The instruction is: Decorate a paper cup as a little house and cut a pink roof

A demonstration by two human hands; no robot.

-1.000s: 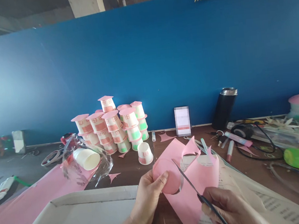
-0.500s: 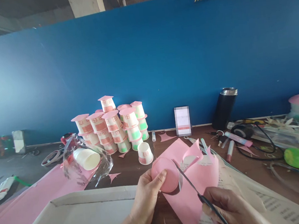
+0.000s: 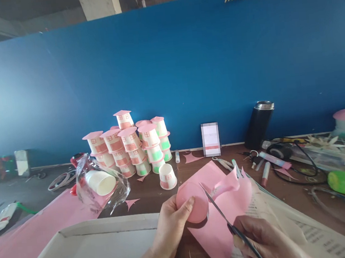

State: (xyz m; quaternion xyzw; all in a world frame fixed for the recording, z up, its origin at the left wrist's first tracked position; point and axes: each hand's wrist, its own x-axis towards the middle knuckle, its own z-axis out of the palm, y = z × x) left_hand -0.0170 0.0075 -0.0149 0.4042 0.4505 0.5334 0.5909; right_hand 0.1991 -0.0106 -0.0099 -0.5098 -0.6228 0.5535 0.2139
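Note:
A pink paper sheet (image 3: pixel 213 239) with a rounded disc part (image 3: pixel 196 208) lies before me. My left hand (image 3: pixel 177 216) pinches the disc, thumb on top and fingers hidden underneath. Dark-handled scissors (image 3: pixel 221 214) are in my right hand (image 3: pixel 257 235), their blades along the right edge of the disc. A curled strip of the pink paper (image 3: pixel 224 185) stands up beside the blades. Just beyond my left hand, an upside-down paper cup (image 3: pixel 167 176) has a red window and door drawn on it.
Stacked paper cups (image 3: pixel 126 146) with pink paper tops stand at the back left. A white box lid (image 3: pixel 111 250) lies front left, with a plastic bag of cups (image 3: pixel 101 183) behind it. A dark flask (image 3: pixel 258 124), markers (image 3: pixel 266 173) and cables are at the right.
The curled pink strip has dropped lower and folded toward the right of the blades. My left hand and the disc have shifted slightly right. The scissors stay in nearly the same place.

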